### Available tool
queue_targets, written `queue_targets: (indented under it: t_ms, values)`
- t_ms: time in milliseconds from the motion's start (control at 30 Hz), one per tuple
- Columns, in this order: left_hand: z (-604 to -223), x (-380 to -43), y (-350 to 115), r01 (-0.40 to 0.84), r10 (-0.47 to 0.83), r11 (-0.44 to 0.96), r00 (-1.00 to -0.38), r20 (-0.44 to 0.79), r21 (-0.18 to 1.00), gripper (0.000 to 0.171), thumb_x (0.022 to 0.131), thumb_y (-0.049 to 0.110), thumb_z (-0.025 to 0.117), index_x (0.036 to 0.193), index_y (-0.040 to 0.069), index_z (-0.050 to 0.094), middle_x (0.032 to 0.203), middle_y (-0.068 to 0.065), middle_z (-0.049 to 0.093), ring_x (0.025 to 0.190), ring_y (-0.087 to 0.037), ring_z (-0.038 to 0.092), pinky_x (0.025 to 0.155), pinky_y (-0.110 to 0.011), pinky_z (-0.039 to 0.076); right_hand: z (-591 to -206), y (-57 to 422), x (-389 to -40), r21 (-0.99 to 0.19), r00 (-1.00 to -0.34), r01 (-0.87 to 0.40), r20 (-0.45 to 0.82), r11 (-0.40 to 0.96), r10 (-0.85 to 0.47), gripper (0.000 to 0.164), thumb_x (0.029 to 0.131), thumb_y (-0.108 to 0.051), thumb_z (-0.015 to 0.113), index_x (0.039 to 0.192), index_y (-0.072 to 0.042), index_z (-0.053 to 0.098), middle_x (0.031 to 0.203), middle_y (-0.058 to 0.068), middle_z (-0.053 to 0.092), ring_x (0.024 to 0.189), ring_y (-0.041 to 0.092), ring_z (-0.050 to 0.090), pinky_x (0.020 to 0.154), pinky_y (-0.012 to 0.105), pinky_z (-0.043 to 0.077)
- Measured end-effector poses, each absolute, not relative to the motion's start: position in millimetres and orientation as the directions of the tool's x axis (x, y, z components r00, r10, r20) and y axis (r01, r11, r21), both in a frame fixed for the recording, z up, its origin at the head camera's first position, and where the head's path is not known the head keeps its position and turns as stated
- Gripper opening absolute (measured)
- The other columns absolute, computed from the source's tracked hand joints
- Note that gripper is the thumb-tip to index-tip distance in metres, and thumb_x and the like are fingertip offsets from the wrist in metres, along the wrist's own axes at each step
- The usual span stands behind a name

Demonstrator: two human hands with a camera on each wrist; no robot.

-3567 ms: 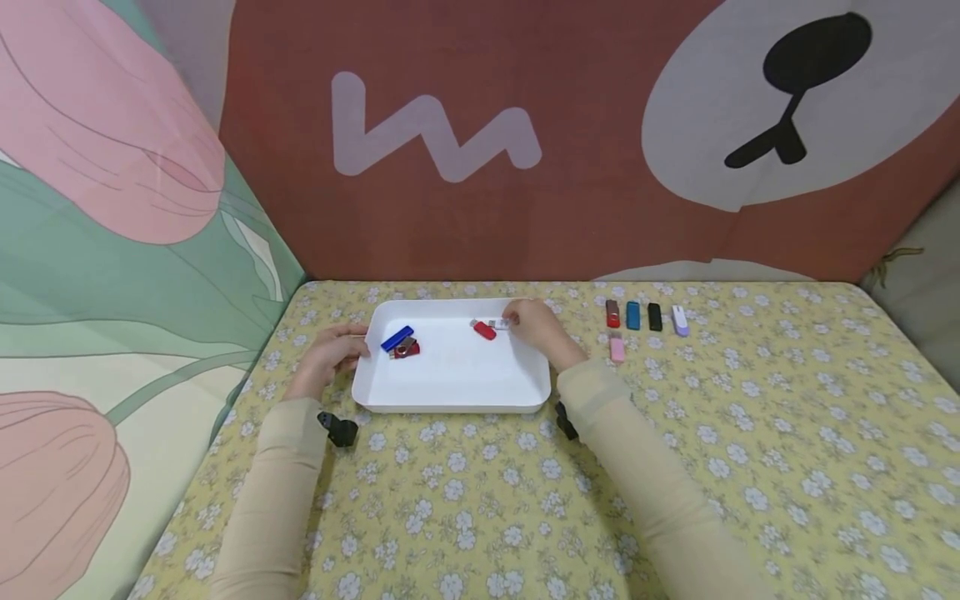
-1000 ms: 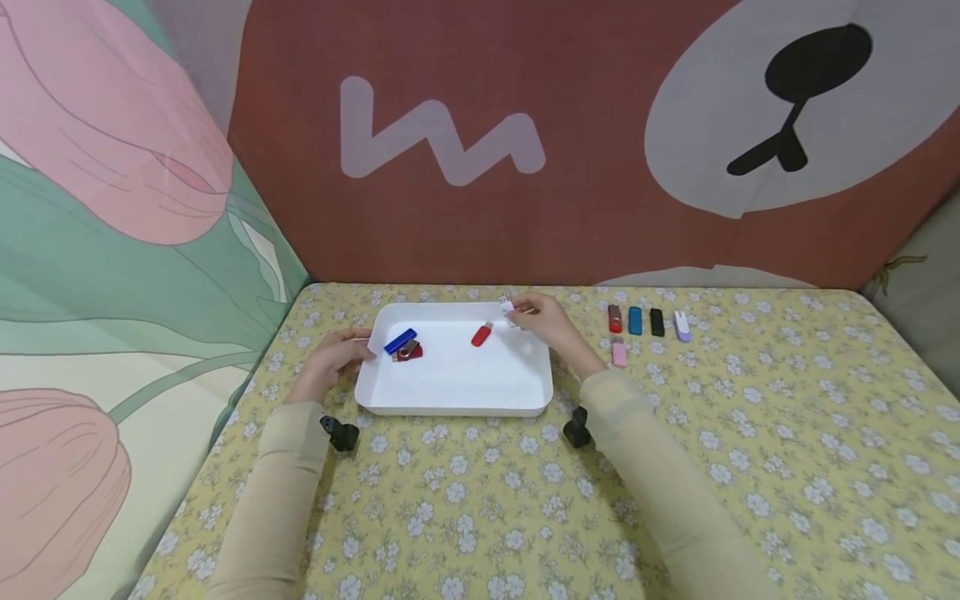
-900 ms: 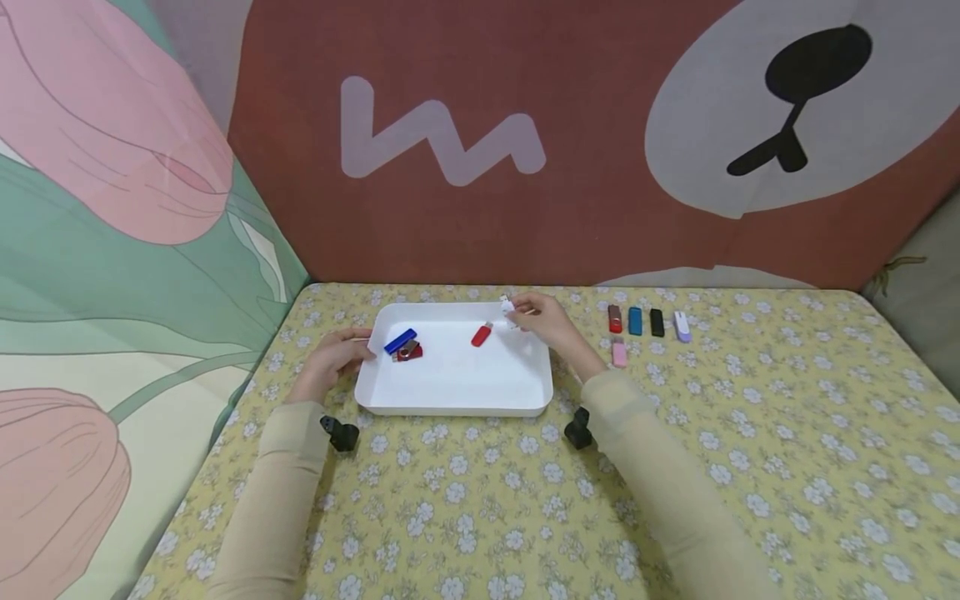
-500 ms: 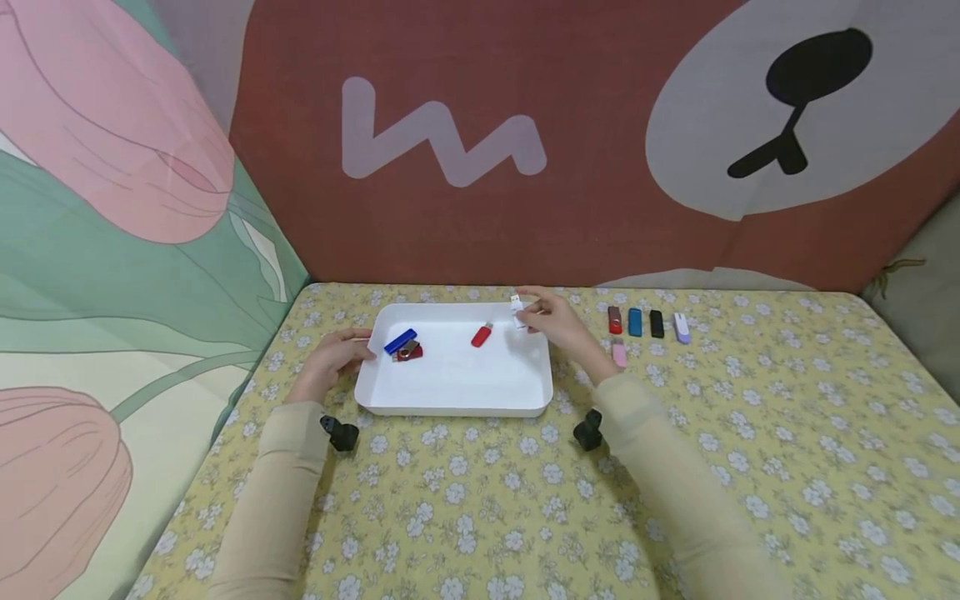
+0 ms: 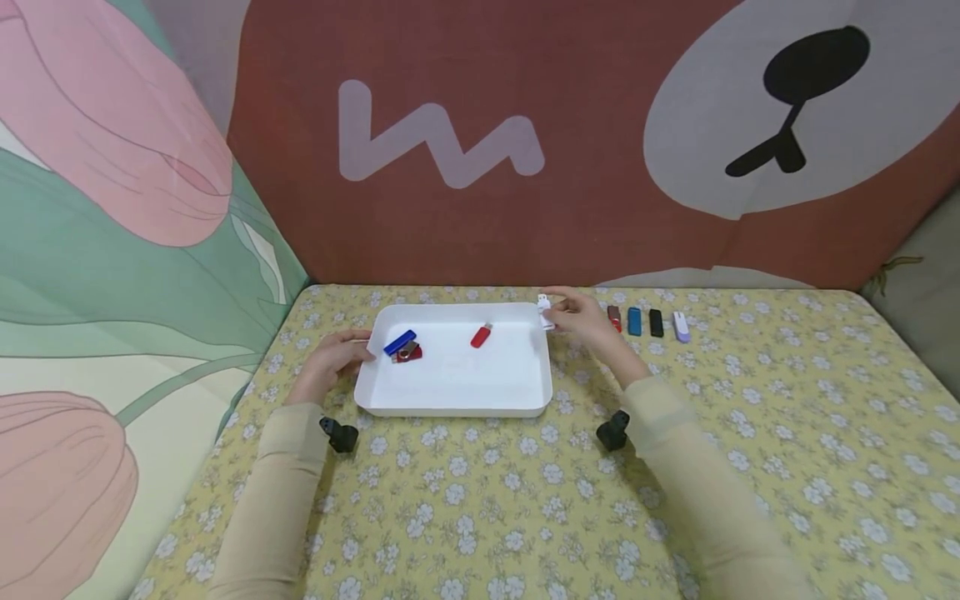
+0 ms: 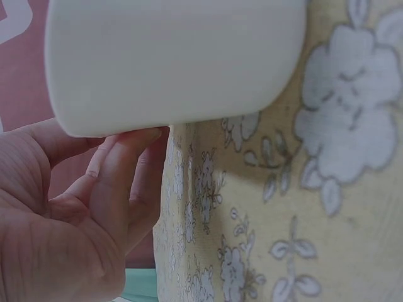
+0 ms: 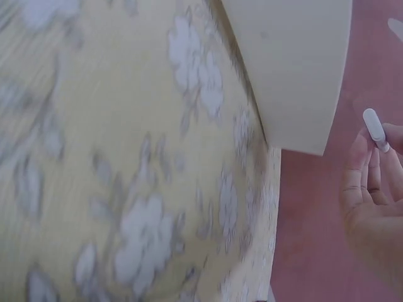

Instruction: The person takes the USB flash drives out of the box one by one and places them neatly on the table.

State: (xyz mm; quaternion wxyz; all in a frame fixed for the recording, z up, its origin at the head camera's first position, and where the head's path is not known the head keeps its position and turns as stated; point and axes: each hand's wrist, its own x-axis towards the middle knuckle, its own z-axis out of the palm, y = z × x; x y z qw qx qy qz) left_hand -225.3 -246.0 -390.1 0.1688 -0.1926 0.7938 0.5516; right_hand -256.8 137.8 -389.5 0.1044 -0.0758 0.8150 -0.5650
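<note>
My right hand (image 5: 588, 321) pinches a white USB flash drive (image 5: 544, 310) between thumb and fingers, over the right rim of the white tray (image 5: 457, 392). In the right wrist view the white flash drive (image 7: 374, 126) stands up from the fingertips, near the tray's corner. At the tray's left side, my left hand (image 5: 330, 362) grips the edge, thumb at the rim and fingers bent against the outer wall. Inside the tray lie a blue flash drive (image 5: 400, 342), a red one with a swivel cover (image 5: 408, 353) partly against it, and a red flash drive (image 5: 481, 336) alone.
Right of the tray, a row of flash drives lies on the floral tablecloth (image 5: 457, 500): a red-brown one (image 5: 614, 317) partly behind my right hand, a blue one (image 5: 634, 322), a black one (image 5: 656, 323) and a white-purple one (image 5: 681, 327). A printed wall (image 5: 480, 225) rises behind.
My right hand has picked the white flash drive out of the tray and carried it right to the rim. The red flash drive beside it has turned. The pink drive is now hidden. My left hand stays.
</note>
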Motion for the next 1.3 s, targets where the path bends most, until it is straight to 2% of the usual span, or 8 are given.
queue_targets:
  t_ms: [367,500,600,767,900,1067,1133,1300]
  values:
    - [-389,-226,-246,-0.490,-0.118,0.335,-0.869,-0.480,0.805,0.057,0.090,0.005,0.057,0.145,0.006,0.041,0.145,-0.018,0.042,0.054,-0.002,0.044,0.058,-0.018,0.043,-392,171,-253,-0.942,-0.955,0.014,-0.112,0.335,-0.276,0.054,0.097,-0.024,0.055,0.147,-0.014,0.037,0.118,0.012,0.047,0.101,0.022,0.054,0.099,0.051,0.046]
    - [-389,-226,-246,-0.492,-0.114,0.331,-0.868,-0.483,0.805,0.056,0.091,0.005,0.057,0.145,0.007,0.041,0.146,-0.017,0.041,0.056,-0.002,0.044,0.059,-0.018,0.043,-396,181,-254,-0.924,-0.953,0.033,-0.144,0.381,-0.266,0.056,0.096,-0.026,0.056,0.147,-0.013,0.037,0.131,0.018,0.045,0.105,0.026,0.058,0.085,0.044,0.051]
    - [-389,-226,-246,-0.485,-0.109,0.333,-0.872,-0.477,0.809,0.056,0.090,0.005,0.057,0.144,0.006,0.041,0.145,-0.017,0.042,0.055,-0.002,0.044,0.059,-0.018,0.043,-396,188,-254,-0.908,-0.953,0.057,-0.174,0.414,-0.249,0.057,0.096,-0.027,0.057,0.147,-0.012,0.037,0.136,0.020,0.043,0.103,0.025,0.060,0.078,0.039,0.050]
    - [-391,-226,-247,-0.475,-0.111,0.345,-0.877,-0.467,0.810,0.056,0.090,0.004,0.056,0.144,0.006,0.041,0.143,-0.018,0.044,0.053,-0.001,0.043,0.058,-0.018,0.043,-397,195,-254,-0.907,-0.952,0.088,-0.199,0.413,-0.234,0.057,0.096,-0.023,0.057,0.146,-0.008,0.035,0.131,0.018,0.044,0.092,0.013,0.060,0.086,0.040,0.051]
    - [-392,-226,-247,-0.476,-0.110,0.341,-0.876,-0.469,0.810,0.057,0.090,0.005,0.057,0.144,0.006,0.041,0.145,-0.018,0.042,0.057,-0.002,0.046,0.059,-0.018,0.044,-397,201,-254,-0.912,-0.946,0.122,-0.226,0.391,-0.233,0.058,0.096,-0.022,0.057,0.147,-0.007,0.033,0.124,0.012,0.046,0.087,0.011,0.059,0.077,0.038,0.053]
    - [-391,-226,-248,-0.479,-0.098,0.325,-0.874,-0.475,0.815,0.057,0.090,0.005,0.057,0.145,0.006,0.040,0.148,-0.017,0.039,0.060,-0.002,0.047,0.060,-0.017,0.044,-399,210,-254,-0.915,-0.951,0.108,-0.209,0.390,-0.227,0.059,0.096,-0.024,0.056,0.147,-0.005,0.033,0.124,0.009,0.045,0.088,0.007,0.058,0.084,0.038,0.053]
    - [-390,-225,-248,-0.481,-0.095,0.320,-0.873,-0.478,0.816,0.057,0.090,0.005,0.057,0.145,0.007,0.040,0.148,-0.017,0.038,0.059,-0.002,0.046,0.060,-0.017,0.044,-400,214,-252,-0.917,-0.957,0.099,-0.194,0.387,-0.216,0.059,0.096,-0.025,0.057,0.146,-0.004,0.034,0.124,0.007,0.045,0.088,0.001,0.057,0.090,0.034,0.051]
    - [-390,-225,-248,-0.482,-0.090,0.315,-0.873,-0.479,0.818,0.057,0.091,0.004,0.056,0.145,0.007,0.040,0.149,-0.016,0.037,0.057,-0.001,0.044,0.059,-0.018,0.043,-398,225,-249,-0.935,-0.956,0.122,-0.201,0.333,-0.213,0.058,0.097,-0.020,0.056,0.146,-0.001,0.032,0.113,0.000,0.045,0.086,-0.003,0.055,0.081,0.020,0.052]
